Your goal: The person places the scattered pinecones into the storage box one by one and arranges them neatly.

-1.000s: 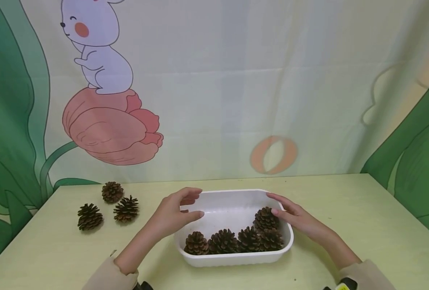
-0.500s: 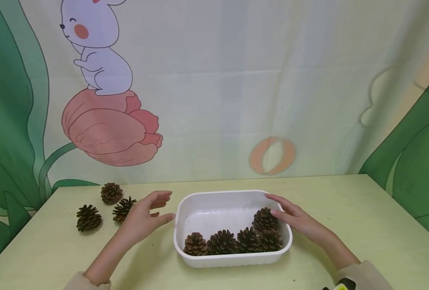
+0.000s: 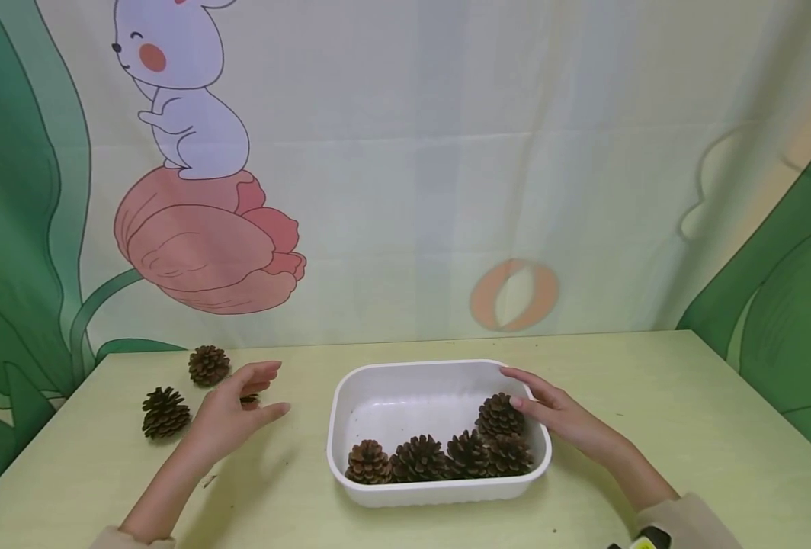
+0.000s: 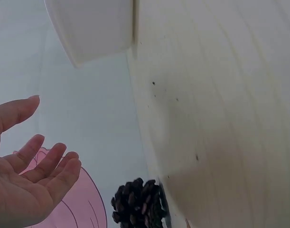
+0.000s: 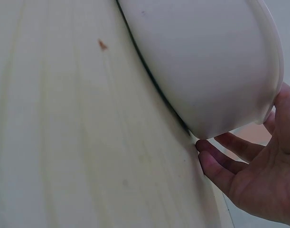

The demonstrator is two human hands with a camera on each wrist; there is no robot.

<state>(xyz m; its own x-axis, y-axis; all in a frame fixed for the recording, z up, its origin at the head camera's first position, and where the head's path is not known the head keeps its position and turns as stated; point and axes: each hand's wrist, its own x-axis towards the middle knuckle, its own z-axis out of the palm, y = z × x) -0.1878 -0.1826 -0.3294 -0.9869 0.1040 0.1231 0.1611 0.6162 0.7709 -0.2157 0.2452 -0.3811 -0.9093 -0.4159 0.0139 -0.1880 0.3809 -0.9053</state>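
My left hand (image 3: 230,415), fingers spread and relaxed with nothing in them, hovers over the left part of the table. It largely covers a brown pine cone (image 3: 249,399) in the head view. Two more pine cones lie close by, one to its left (image 3: 165,412) and one behind (image 3: 209,366). In the left wrist view a dark pine cone (image 4: 138,204) shows below the fingers. A white plastic tub (image 3: 440,494) stands mid-table, several pine cones (image 3: 419,459) along its near and right sides. My right hand (image 3: 566,418) grips its right rim, thumb over the edge, fingers (image 5: 220,173) outside.
The pale wooden table (image 3: 652,427) ends at a hanging cloth (image 3: 378,191) printed with a rabbit and flower. Small dark specks lie on the tabletop. The tub's outer wall (image 5: 216,61) fills much of the right wrist view.
My left hand has moved left from over the tub's left end to the loose pine cones, covering one of them. The right hand stays at the tub's rim.
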